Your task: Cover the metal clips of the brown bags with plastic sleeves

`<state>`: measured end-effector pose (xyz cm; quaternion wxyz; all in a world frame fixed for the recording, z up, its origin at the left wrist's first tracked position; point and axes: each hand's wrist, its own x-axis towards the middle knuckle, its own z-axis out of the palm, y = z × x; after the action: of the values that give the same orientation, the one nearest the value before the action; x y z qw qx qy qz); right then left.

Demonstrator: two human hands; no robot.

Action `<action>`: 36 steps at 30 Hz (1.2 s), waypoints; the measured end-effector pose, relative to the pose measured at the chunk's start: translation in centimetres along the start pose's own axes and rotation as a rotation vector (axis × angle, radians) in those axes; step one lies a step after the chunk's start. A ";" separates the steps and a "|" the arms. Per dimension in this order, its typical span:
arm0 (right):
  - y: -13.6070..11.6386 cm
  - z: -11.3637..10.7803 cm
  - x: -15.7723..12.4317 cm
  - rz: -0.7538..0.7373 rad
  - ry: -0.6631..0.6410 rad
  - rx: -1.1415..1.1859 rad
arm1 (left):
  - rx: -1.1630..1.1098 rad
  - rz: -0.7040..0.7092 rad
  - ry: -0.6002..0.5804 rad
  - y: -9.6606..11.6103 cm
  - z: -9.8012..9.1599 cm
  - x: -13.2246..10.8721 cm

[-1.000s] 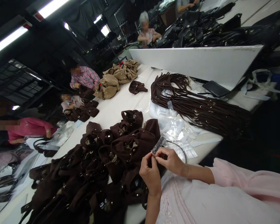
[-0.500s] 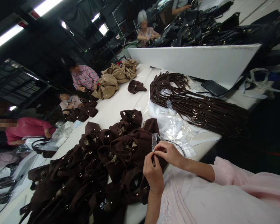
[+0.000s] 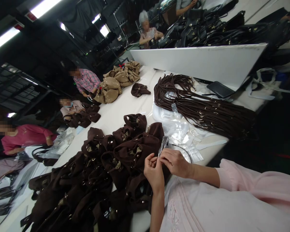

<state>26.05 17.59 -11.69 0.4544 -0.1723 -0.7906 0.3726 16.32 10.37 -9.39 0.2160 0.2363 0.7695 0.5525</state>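
My left hand (image 3: 154,174) and my right hand (image 3: 176,162) meet at the table's near edge, fingertips nearly touching. Both are closed in a pinch at the lower end of a small clear plastic bag (image 3: 163,143), which sticks up between them. Whatever else lies in the fingertips is too small to make out. Right behind and to the left of my hands is a heap of dark brown handbags (image 3: 132,149) with small shiny metal fittings. A thin dark cord (image 3: 187,151) curves just beyond my right hand.
A bundle of brown straps (image 3: 207,111) lies at the right over clear plastic bags (image 3: 174,125). Behind it are a black phone-like slab (image 3: 220,89) and a white upright board (image 3: 198,61). Tan bags (image 3: 111,88) are piled farther back. Several people sit along the far and left sides.
The clear plastic bag now leans more to the right. My left hand has turned a little and shifted left, its fingers more curled. My right hand has closed in over the bag's lower end.
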 end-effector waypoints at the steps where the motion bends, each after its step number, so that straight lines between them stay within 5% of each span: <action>1: 0.1 0.1 0.0 -0.001 0.010 0.009 | -0.116 -0.089 -0.013 0.3 0.1 0.3; 5: 1.1 0.2 0.5 -0.013 0.084 0.007 | -0.318 -0.204 -0.085 0.8 0.2 0.7; 10: 2.2 -0.4 1.3 0.019 0.201 -0.123 | -0.030 -0.149 -0.314 0.6 -0.6 -0.4; 14: 2.3 -0.1 0.9 -0.006 0.122 -0.126 | 0.087 -0.053 -0.270 0.8 -0.7 -1.0; 21: 1.3 0.2 0.3 0.166 0.122 0.194 | 0.410 0.466 -0.081 1.0 -0.4 -1.0; 27: 1.1 -1.0 1.4 0.337 0.192 0.282 | 0.509 0.846 -0.126 1.5 -0.6 -0.7; 36: 0.8 -2.4 1.1 0.533 0.069 0.415 | 0.853 1.111 -0.123 2.5 -1.6 -0.6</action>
<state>27.47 19.83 -10.89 0.3927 -0.2893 -0.6093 0.6252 16.16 9.53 -6.54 -0.1665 0.6894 0.6709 0.2166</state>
